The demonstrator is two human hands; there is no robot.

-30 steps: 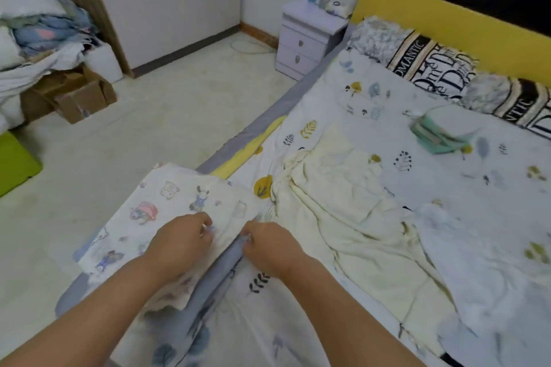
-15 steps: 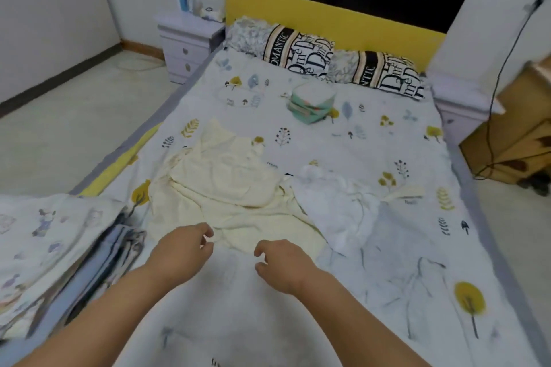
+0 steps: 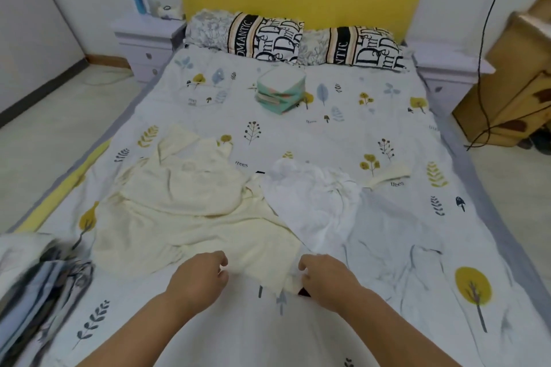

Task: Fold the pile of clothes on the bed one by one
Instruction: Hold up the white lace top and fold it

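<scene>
A crumpled cream garment lies spread on the left half of the bed. Beside it on the right lies a crumpled white garment, overlapping its edge. My left hand is at the cream garment's near hem, fingers curled and pinching the fabric. My right hand pinches the same hem at its right corner. A stack of folded printed clothes sits at the bed's near left edge, blurred.
A small folded teal stack sits mid-bed near two lettered pillows. A cream strip lies right of the white garment. Nightstands flank the bed. A wooden cabinet with a black cable stands at right.
My view swung from the folded stack at the left to the bed's middle. Both hands left that stack, moved forward and took hold of the cream garment's near hem.
</scene>
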